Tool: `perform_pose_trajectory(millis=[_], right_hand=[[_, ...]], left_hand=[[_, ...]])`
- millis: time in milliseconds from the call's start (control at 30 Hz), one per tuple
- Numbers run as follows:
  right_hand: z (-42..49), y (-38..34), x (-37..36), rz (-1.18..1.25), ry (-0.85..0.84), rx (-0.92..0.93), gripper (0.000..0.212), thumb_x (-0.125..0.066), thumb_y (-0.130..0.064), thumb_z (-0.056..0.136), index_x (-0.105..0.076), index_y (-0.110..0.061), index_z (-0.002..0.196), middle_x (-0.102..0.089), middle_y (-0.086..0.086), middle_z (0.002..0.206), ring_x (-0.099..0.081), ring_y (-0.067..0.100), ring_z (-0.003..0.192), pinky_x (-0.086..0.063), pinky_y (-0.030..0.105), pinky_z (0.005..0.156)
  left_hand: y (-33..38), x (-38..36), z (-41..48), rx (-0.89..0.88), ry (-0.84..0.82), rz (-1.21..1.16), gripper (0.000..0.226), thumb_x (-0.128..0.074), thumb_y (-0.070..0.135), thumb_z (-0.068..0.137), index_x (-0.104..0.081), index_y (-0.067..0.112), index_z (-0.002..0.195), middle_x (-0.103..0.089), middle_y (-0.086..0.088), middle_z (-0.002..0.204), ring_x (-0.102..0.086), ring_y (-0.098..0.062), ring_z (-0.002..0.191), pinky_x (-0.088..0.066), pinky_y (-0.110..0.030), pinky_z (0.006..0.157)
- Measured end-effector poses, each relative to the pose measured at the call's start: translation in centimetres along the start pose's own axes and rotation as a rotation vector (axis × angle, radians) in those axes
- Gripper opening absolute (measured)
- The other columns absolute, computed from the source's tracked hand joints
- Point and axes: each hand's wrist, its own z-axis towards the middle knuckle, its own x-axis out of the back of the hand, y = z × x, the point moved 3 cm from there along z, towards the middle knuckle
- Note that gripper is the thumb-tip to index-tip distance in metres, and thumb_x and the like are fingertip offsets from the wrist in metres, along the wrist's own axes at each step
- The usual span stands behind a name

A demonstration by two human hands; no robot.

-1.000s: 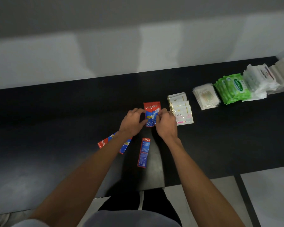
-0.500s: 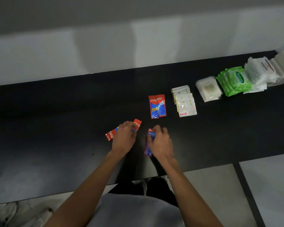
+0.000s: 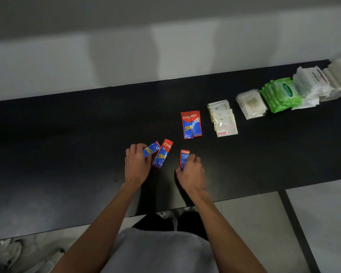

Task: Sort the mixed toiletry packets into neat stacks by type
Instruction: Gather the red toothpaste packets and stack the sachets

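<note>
On the black table (image 3: 67,150) my left hand (image 3: 136,164) pinches one red-and-blue toothpaste packet (image 3: 151,149); a second loose toothpaste packet (image 3: 162,153) lies just right of it, touching. My right hand (image 3: 191,171) curls round the lower end of a third toothpaste packet (image 3: 184,157). Beyond them lies a small stack of toothpaste packets (image 3: 191,124). To its right sit stacks of cream-and-gold sachets (image 3: 222,118), clear cotton-bud packets (image 3: 251,103), green wipes packs (image 3: 280,93) and white packets (image 3: 307,83).
A pile of white folded items (image 3: 339,75) sits at the table's far right end. A pale wall runs behind the table. The near table edge is close to my body, with light floor tiles to the right.
Both hands left the toothpaste stack and drew back toward me. The left took hold of a loose packet on the left, the right took hold of the lone packet.
</note>
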Motion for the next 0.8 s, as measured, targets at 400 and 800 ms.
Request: perform_pose_trajectory(millis=[400,800], right_hand=[[2.5,4.6,2.4,0.514,0.021,-0.217,0.016,-0.071,-0.010,0.096,-0.077,-0.023,0.102,-0.080,-0.001,0.096,-0.073,0.011,0.087,-0.054,0.025,0.079],[7.7,5.2,6.2,0.635,0.061,-0.177,0.014,-0.076,-0.019,0.099,-0.070,-0.022,0.111,-0.072,-0.010,0.099,-0.066,0.000,0.091,-0.047,0.016,0.069]], left_hand=[[-2.1,0.9,1.0,0.063,-0.129,-0.038,0.040,-0.080,0.015,0.090,-0.065,0.017,0.128,-0.053,-0.008,0.127,-0.058,-0.022,0.112,-0.052,-0.036,0.093],[1.4,4.6,3.5,0.016,-0.140,-0.369,0.022,-0.077,0.016,0.094,-0.076,0.029,0.111,-0.072,0.018,0.107,-0.067,0.004,0.101,-0.051,-0.018,0.088]])
